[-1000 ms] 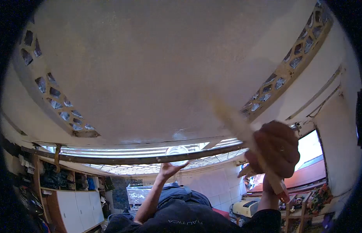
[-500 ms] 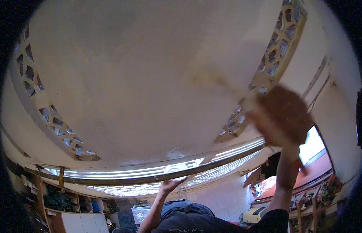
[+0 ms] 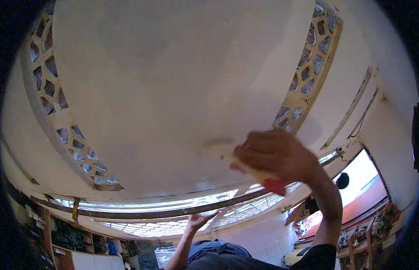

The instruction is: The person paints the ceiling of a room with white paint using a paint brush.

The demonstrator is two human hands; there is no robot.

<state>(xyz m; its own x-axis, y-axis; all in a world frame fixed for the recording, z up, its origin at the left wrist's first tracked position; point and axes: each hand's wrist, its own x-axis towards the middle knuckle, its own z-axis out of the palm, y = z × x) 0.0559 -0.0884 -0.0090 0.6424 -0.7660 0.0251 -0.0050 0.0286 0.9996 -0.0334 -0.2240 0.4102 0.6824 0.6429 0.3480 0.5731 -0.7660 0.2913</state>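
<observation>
My right hand (image 3: 279, 155) is closed round a paintbrush with a red handle end (image 3: 274, 185). The brush's far end is smeared by motion and lies over the pale plaster surface (image 3: 142, 112), close to its lower part. Lower down, my left hand (image 3: 202, 220) is raised with its fingers round the base of a white round container (image 3: 207, 204), partly hidden behind a long rod (image 3: 151, 213). What is inside the container does not show.
Bands of stone-pattern moulding (image 3: 49, 85) flank the plaster left and right. Below the rod runs a grilled window (image 3: 142, 228). Shelves (image 3: 79, 236) stand at lower left. A bright opening (image 3: 360, 180) and red flowers (image 3: 385, 220) are at right.
My right hand has swept down and to the left with the paintbrush, turning so that the red handle end shows. My left hand stays under the container. The view has shifted slightly.
</observation>
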